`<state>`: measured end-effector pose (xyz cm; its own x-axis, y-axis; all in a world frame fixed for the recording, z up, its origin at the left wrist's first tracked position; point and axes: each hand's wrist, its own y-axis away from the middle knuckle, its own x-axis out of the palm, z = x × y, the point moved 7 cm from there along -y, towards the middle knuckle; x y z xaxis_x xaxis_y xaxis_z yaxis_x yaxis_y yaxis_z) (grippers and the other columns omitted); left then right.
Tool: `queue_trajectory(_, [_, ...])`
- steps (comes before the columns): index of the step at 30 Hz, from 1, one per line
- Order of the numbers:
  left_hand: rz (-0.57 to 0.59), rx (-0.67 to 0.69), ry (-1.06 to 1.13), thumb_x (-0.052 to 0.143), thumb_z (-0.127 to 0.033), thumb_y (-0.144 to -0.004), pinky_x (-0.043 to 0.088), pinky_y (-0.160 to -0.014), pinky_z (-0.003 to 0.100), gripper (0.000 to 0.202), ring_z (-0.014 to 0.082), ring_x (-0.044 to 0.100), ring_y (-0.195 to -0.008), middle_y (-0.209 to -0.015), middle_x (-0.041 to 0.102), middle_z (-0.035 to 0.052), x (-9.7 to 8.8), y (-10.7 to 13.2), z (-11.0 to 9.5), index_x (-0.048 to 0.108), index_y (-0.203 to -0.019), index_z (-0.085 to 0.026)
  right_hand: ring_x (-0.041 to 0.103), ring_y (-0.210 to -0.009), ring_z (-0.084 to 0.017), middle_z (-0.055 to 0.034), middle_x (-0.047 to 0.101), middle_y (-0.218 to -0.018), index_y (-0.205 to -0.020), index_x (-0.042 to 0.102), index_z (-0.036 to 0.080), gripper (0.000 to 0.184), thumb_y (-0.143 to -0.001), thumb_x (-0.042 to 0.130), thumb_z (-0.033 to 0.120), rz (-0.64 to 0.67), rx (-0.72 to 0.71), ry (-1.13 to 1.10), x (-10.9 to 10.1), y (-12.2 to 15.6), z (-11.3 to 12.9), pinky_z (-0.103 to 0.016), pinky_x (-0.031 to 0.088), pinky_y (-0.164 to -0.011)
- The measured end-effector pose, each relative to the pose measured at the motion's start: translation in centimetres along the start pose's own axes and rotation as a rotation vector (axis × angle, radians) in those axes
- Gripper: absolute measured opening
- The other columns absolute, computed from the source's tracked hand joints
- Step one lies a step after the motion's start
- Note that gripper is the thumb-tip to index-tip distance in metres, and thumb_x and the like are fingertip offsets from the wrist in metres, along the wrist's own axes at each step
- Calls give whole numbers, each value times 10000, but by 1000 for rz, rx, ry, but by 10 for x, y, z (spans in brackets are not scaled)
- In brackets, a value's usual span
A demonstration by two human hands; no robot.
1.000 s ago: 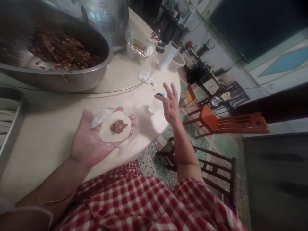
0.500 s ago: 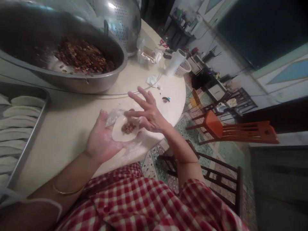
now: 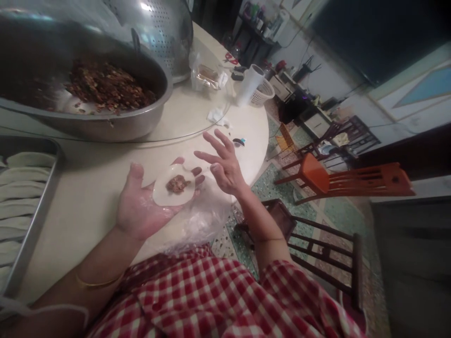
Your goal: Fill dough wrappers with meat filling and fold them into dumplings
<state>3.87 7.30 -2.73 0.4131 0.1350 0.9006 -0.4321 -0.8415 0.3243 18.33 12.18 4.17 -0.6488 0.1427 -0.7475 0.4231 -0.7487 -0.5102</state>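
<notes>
My left hand is palm up, its fingers stretched out, bearing a round white dumpling wrapper. A small mound of brown minced filling sits at the wrapper's middle. To the right, my right hand hovers apart from the wrapper with its fingers spread and nothing in them. Clear plastic sheeting lies beneath and beside the left hand at the table's edge. At the left, a metal tray holds several folded dumplings.
A large steel basin of dark chopped filling stands at the back left, before a perforated metal colander. Farther along the table are a plastic roll, a white basket and red-handled scissors. Chairs stand right.
My right hand has drawn away from the wrapper to the right. The left hand has shifted slightly left with the wrapper and filling on it, and more of the plastic sheeting shows.
</notes>
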Motion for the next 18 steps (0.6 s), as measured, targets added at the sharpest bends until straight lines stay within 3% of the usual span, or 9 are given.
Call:
queue_trajectory(3, [-50, 4, -37, 397, -656, -927, 623, -848, 498, 734, 389, 679, -1169, -1296, 667, 264, -6, -5, 2, 476, -1435, -132, 584, -1245, -221, -54, 709, -1205, -1114, 731, 290, 604, -1012, 230, 612, -167, 133, -264, 4, 9, -7, -496, 448, -1108])
queue_trajectory(5, [-91, 4, -55, 353, -648, -944, 624, -840, 502, 717, 382, 692, -1147, -1301, 658, 273, -10, -8, 2, 484, -1423, -131, 658, -1020, -202, -48, 739, -1012, -1090, 735, 280, 563, -997, 307, 632, -207, 260, -442, 16, 15, -15, -449, 533, -982])
queue_trajectory(8, [-187, 41, -63, 311, -642, -957, 625, -829, 495, 693, 369, 710, -1107, -1294, 655, 273, -16, -11, -3, 505, -1389, -136, 640, -785, -166, -39, 716, -911, -1092, 731, 268, 577, -968, 343, 677, -247, 430, -649, 28, 25, -24, -379, 579, -779])
queue_trajectory(12, [-338, 127, -35, 337, -611, -956, 627, -795, 452, 619, 351, 722, -1059, -1244, 672, 261, -21, -12, -11, 562, -1291, -141, 602, -728, -149, -41, 701, -978, -1186, 691, 296, 516, -952, 415, 665, -229, 456, -737, 23, 44, -16, -322, 564, -644])
queue_trajectory(15, [-374, 144, -28, 349, -632, -934, 631, -741, 425, 593, 320, 731, -1013, -1191, 697, 218, -25, -15, -15, 604, -1216, -178, 611, -734, -153, -44, 697, -1057, -1266, 641, 331, 485, -968, 407, 633, -126, 461, -752, 22, 66, -9, -331, 578, -647])
queue_trajectory(18, [-367, 157, -33, 367, -662, -911, 630, -756, 416, 586, 305, 727, -1025, -1148, 717, 188, -30, -16, -21, 628, -1178, -211, 661, -904, -188, -61, 705, -1127, -1302, 608, 320, 526, -940, 446, 665, -68, 513, -737, 33, 84, -13, -428, 589, -889])
